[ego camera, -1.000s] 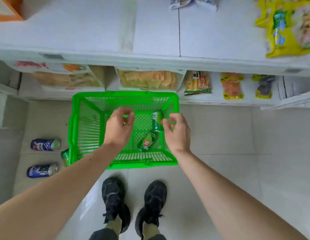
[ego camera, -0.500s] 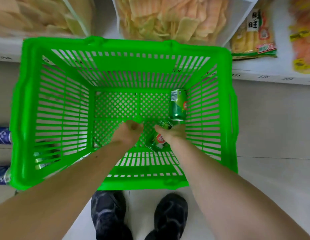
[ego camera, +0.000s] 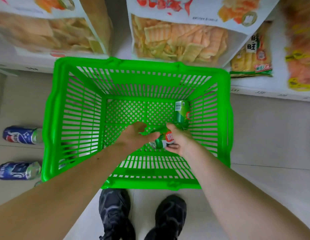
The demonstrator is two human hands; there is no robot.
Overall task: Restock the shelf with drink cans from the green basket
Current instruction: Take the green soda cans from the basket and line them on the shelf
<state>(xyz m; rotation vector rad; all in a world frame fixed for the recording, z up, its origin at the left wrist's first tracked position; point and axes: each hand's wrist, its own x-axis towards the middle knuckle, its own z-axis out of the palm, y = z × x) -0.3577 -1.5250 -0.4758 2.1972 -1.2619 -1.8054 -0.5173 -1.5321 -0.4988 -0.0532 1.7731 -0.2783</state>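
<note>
The green basket (ego camera: 78,118) stands on the floor in front of my feet. Two green drink cans lie on its bottom. My right hand (ego camera: 181,142) grips the near green can (ego camera: 162,138), which lies tilted on its side. My left hand (ego camera: 134,137) is beside it, fingers loosely curled and touching the same can's left end. The second green can (ego camera: 182,112) lies against the basket's right wall, just beyond my right hand. Both forearms reach down into the basket.
Two blue cans (ego camera: 21,135) (ego camera: 17,170) lie on the floor left of the basket, and another green can (ego camera: 64,161) shows through its left wall. Low shelf with snack bags (ego camera: 178,40) runs right behind the basket. My shoes (ego camera: 114,212) stand at its near edge.
My head has dropped closer to the basket. Both hands went down to its bottom; my right hand took hold of the near green can and my left hand closed in on it.
</note>
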